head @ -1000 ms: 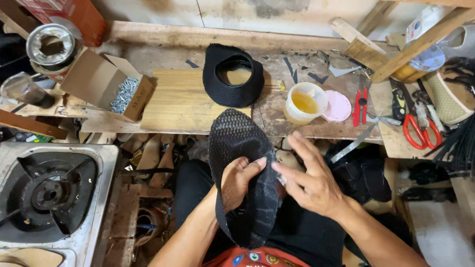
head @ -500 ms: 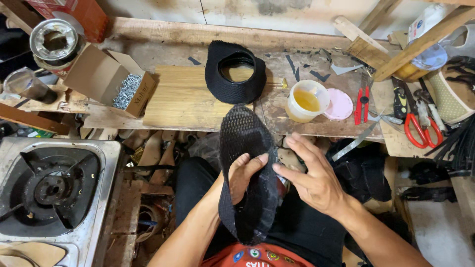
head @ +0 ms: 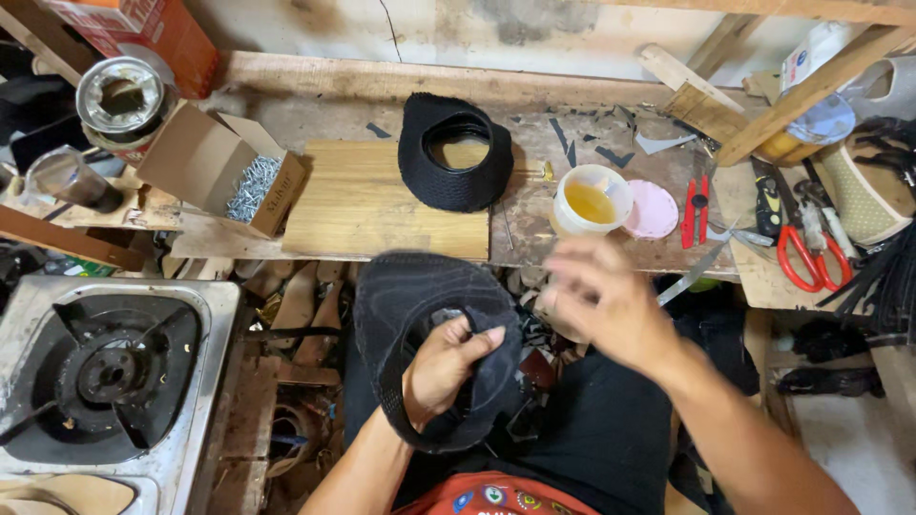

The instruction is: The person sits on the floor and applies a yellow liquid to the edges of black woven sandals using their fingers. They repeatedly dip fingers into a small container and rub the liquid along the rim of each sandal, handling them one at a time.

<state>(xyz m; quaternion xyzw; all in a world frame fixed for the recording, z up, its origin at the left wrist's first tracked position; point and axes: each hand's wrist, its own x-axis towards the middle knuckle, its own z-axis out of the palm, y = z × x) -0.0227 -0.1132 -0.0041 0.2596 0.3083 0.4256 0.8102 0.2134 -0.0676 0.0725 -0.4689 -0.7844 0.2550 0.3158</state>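
The black mesh shoe upper (head: 429, 315) sits gripped in my left hand (head: 447, 367), unglued I judge, while my right hand (head: 611, 305) hovers open and empty below the glue cup (head: 592, 200).

open brown cardbd box (head: 205, 162) w/ screws, bench left | red-orange carton (head: 153, 29) top-left corner

Workbench (head: 334, 81), wooden board (head: 372, 205), glue cup (head: 592, 200), scissors (head: 801, 253)

head view — looks steeply down from the person's head | faces the workbench (head: 382, 205) and lap | close — hands near frame centre | no second view
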